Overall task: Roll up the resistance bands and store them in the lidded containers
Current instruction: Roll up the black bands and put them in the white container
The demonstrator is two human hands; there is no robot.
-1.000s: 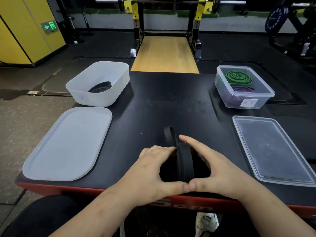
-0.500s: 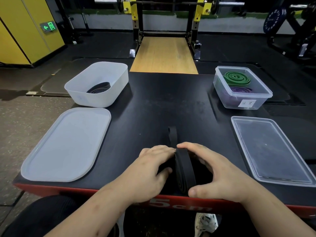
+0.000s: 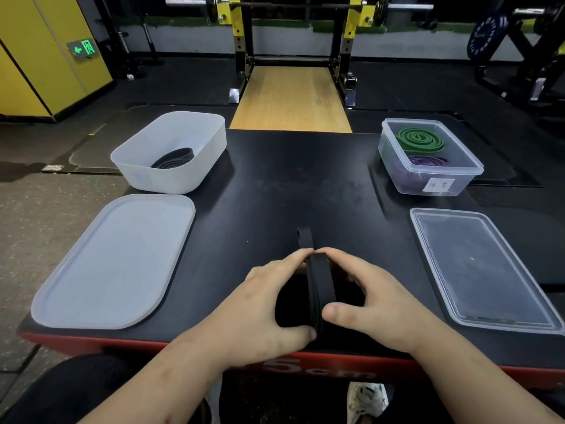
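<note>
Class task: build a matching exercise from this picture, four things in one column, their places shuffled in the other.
1 green band
2 white lid
3 clear lid
4 half-rolled black band

A gripped by left hand and right hand
B in the clear container
C on the table, left side
D on the table, right side

Pairs: 1-B, 2-C, 3-D, 4-A

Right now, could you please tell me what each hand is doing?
Left hand: grips the rolled black band.
Right hand: grips the same band.
</note>
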